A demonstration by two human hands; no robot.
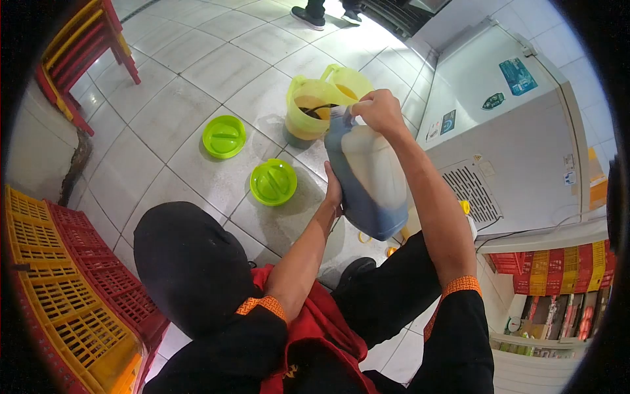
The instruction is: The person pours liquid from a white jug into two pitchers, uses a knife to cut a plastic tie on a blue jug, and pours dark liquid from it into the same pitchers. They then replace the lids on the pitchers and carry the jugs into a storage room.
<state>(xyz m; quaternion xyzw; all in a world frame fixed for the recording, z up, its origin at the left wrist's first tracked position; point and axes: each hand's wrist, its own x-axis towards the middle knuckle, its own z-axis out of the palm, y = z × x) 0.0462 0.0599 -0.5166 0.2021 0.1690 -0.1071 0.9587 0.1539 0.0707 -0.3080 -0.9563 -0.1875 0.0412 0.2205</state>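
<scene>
My right hand (381, 111) is closed round the handle of a translucent plastic jerrycan (374, 167) that holds dark liquid. The fingers of my left hand (334, 186) are pressed against the side of the jerrycan, partly hidden by it. The jerrycan is tilted, and a dark stream runs from its mouth into a yellow-green pitcher (296, 123) on the floor. Just behind it stands a second yellow-green pitcher (357, 80), with some brownish contents showing. Two bright green lids, one farther left (224, 136) and one nearer me (273, 182), lie on the tiles.
A white chest freezer (482, 98) stands at the right. Stacked red and yellow stools (85, 59) are at the far left, above yellow and red plastic crates (59, 276). Another person's shoes (308, 18) show at the top. Yellow caps (392, 251) lie by my leg.
</scene>
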